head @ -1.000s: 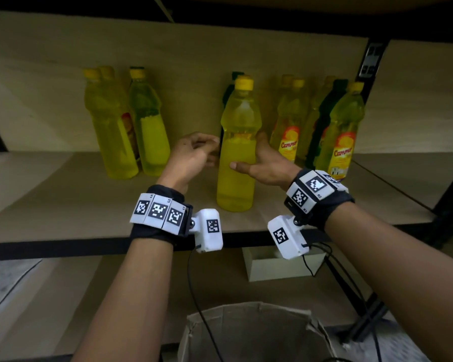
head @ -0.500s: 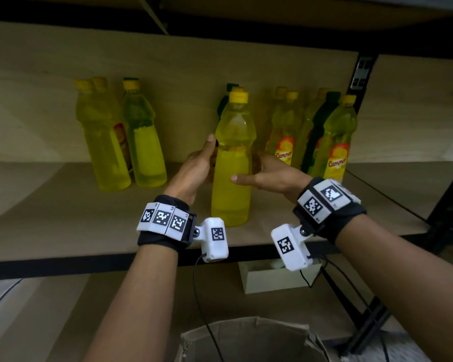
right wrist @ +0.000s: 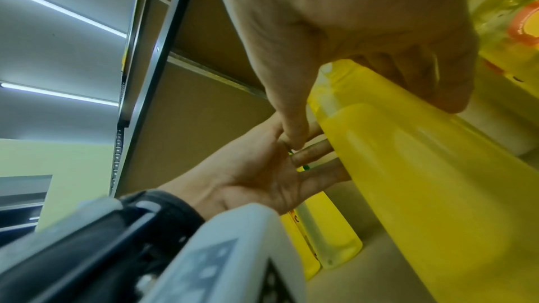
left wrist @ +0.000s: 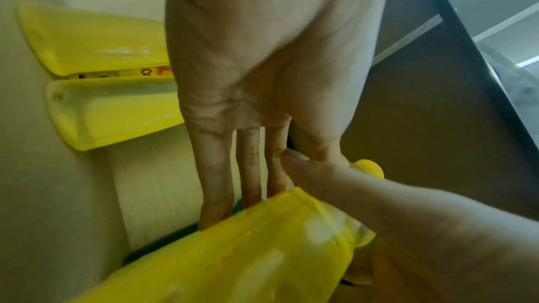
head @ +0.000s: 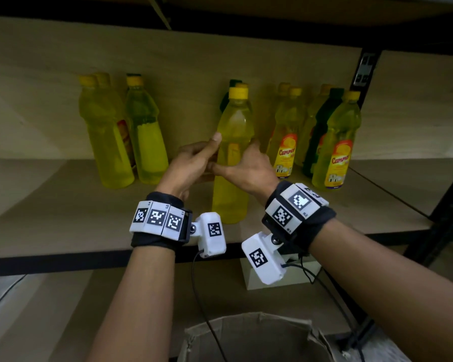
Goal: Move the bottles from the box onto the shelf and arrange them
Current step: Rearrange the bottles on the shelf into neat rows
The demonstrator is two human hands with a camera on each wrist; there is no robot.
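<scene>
A yellow bottle [head: 230, 205] with a yellow cap stands upright near the front middle of the wooden shelf [head: 63, 210]. My right hand [head: 242, 163] grips its waist from the right, thumb across the front. In the right wrist view the right hand [right wrist: 379, 77] has its fingers curled over the bottle [right wrist: 423, 181]. My left hand [head: 207, 158] lies against the bottle's left side with its thumb up. In the left wrist view the left hand [left wrist: 248, 169] has straight fingers reaching behind the bottle [left wrist: 248, 257], their tips hidden. The right thumb touches the left fingers.
Two yellow bottles [head: 107, 142] stand at the back left. Several labelled yellow bottles [head: 335, 150] and a green one [head: 319, 131] stand at the back right. A green-capped bottle [head: 226, 96] is behind the held one. An open cardboard box [head: 246, 335] sits below, and a black upright [head: 364, 74] bounds the right.
My left hand went from loosely curled beside the bottle to straight fingers laid against its left side. My right hand kept its grip; the bottle stays standing in about the same spot.
</scene>
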